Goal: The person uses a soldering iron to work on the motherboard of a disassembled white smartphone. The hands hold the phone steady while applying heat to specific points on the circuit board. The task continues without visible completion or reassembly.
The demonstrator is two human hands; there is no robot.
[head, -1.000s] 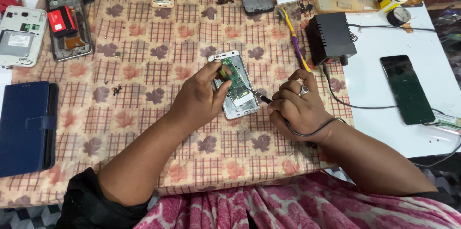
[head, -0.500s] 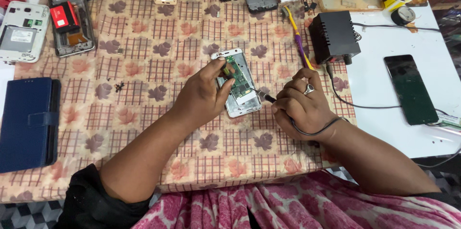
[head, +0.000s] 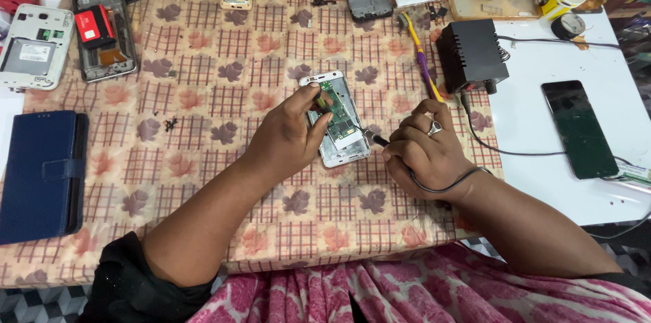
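Left hand (head: 288, 136) pinches the opened phone (head: 339, 119) — right hand (head: 424, 150) grips, seemingly, a corded tool (head: 375, 138).

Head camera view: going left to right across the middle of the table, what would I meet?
Blue wallet case → left hand → opened white phone → right hand holding a corded tool → black phone lying on the white surface.

Under both hands: matt woven cloth (head: 203, 92), checked w/ leaf print. Left hand (head: 288, 136) on white glossy plastic phone frame (head: 339, 119), bare green circuit board. Right of right hand (head: 424, 153): matt black box (head: 472, 55), glossy glass phone (head: 580, 128).
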